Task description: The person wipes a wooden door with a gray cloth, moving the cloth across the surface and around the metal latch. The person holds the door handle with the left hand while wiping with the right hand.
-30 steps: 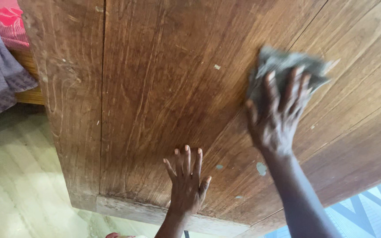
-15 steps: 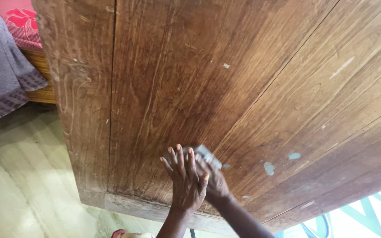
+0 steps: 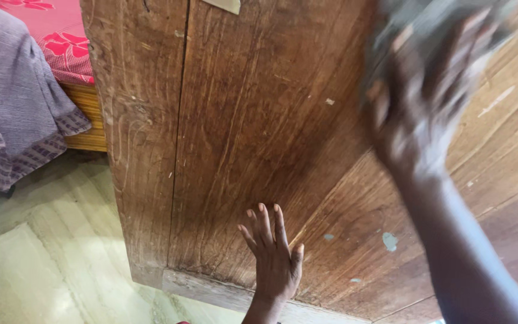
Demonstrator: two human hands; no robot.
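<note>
Head view: right hand (image 3: 433,96) — blurred in motion — now sits high on the worn brown wooden tabletop (image 3: 241,132), having swung up from beside the left hand half a second ago; the wiping stroke has returned to the far boards. Its grip presses a crumpled grey-green cloth (image 3: 445,24) against the wood. Left hand (image 3: 274,258) lies flat, fingers spread, holding nothing, near the front edge. Pale paint flecks (image 3: 389,241) remain. Grey checked fabric (image 3: 13,102) over a red floral bedcover (image 3: 61,42) lies left — nothing obstructs.
</note>
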